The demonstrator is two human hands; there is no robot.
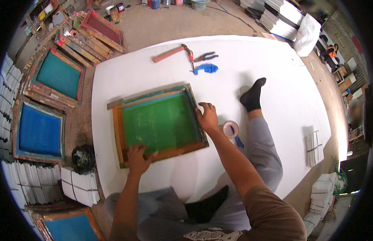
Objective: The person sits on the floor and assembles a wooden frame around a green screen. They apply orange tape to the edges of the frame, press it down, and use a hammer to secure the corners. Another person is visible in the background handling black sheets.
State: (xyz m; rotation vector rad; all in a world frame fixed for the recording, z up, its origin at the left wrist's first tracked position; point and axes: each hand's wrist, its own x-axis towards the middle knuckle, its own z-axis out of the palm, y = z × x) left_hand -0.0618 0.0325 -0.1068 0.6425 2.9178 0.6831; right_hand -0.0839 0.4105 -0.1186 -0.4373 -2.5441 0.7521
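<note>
A silk-screen printing frame (162, 154) with green mesh and worn, paint-stained wooden rails lies on a white sheet in front of me. My left hand (140, 159) rests on its near rail by the left corner, fingers spread and thumb out to the right. Against the right rail, my right hand (207, 117) touches the wood with bent, separated fingers. Nothing shows inside either hand. Just right of my right wrist is a roll of tape (230, 129) with a blue strip (239, 141) beside it.
Beyond the frame lie a hammer (170, 53), pliers (206, 56), a screwdriver (192, 60) and crumpled blue tape (206, 69). My outstretched leg (263, 136) occupies the right. More screen frames (40, 128) and bundled white stacks (80, 186) line the left. A small tied bundle (313, 148) sits far right.
</note>
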